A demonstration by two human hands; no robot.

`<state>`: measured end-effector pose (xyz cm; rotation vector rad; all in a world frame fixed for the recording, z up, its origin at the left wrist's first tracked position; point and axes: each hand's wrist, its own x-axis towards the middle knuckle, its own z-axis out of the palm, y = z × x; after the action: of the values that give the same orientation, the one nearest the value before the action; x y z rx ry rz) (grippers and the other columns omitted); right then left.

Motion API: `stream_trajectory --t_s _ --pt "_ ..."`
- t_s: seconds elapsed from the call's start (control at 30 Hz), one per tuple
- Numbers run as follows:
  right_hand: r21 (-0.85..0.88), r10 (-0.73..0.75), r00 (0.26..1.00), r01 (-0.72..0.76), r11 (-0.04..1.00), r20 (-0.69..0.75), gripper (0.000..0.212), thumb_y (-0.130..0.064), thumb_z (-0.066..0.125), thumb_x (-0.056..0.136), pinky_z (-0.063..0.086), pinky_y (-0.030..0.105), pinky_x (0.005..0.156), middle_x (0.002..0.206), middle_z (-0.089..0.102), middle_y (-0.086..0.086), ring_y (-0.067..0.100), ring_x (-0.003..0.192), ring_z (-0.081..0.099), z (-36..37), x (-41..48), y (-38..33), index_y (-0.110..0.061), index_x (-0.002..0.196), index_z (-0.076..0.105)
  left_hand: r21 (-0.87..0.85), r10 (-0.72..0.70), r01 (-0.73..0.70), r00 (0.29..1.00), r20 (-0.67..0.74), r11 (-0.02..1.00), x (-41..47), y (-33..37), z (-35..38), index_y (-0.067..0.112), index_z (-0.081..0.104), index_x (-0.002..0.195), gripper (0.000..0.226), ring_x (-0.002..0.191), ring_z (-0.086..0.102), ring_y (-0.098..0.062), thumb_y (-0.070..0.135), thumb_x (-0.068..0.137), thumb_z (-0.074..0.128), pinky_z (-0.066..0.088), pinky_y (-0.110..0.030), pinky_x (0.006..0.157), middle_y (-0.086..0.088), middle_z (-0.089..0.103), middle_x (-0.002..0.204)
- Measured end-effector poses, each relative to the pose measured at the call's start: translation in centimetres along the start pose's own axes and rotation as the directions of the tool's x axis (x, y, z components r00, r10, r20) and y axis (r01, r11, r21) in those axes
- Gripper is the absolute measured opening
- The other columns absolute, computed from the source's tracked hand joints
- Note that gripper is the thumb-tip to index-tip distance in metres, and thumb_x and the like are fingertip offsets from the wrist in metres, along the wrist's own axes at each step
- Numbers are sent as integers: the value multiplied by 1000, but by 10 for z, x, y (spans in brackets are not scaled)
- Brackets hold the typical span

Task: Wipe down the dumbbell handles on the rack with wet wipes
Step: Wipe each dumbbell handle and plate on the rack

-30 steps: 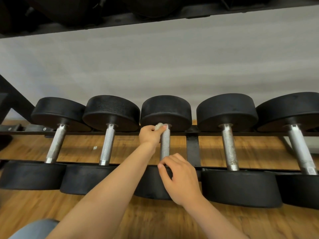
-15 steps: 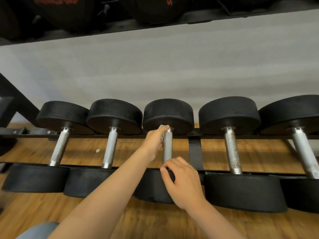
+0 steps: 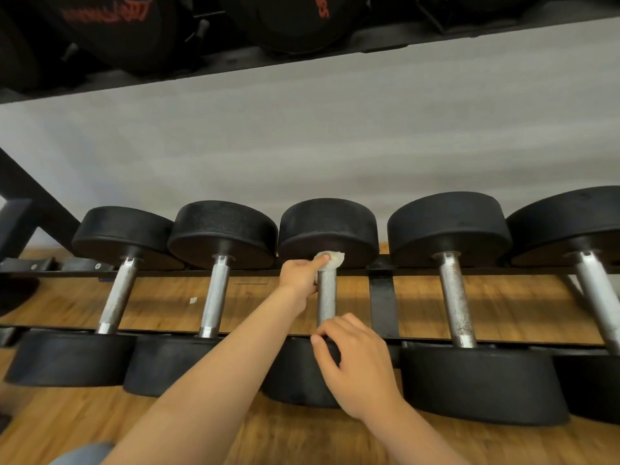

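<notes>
Several black dumbbells lie side by side on a black rack (image 3: pixel 382 297) with their silver handles pointing toward me. My left hand (image 3: pixel 300 275) grips a crumpled white wet wipe (image 3: pixel 332 258) against the far end of the middle dumbbell's handle (image 3: pixel 326 297), right under its far weight head. My right hand (image 3: pixel 355 360) holds the near black weight head (image 3: pixel 298 374) of the same dumbbell, fingers curled over its upper edge where the handle ends.
Neighbouring handles stand left (image 3: pixel 214 297) and right (image 3: pixel 456 300) of the middle one. An upper shelf (image 3: pixel 302 55) with more black weights overhangs the top. A grey wall is behind; wooden floor (image 3: pixel 302 437) shows below the rack.
My left hand with the wipe stays at the far end of the handle, the wipe now showing more on top. My right hand keeps its place. The view has tilted up slightly.
</notes>
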<state>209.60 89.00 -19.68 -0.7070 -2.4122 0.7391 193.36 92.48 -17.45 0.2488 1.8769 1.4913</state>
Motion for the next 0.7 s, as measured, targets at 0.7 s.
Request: stream_trajectory --t_s 0.7 --pt "16 -1 999 2 1000 -45 36 -48 35 93 48 23 67 82 57 -16 3 80 53 0 -2 -1 -28 88 64 172 184 -171 981 -63 970 -1 -9 -5 18 62 80 14 90 66 -19 23 91 68 55 -24 70 -1 65 85"
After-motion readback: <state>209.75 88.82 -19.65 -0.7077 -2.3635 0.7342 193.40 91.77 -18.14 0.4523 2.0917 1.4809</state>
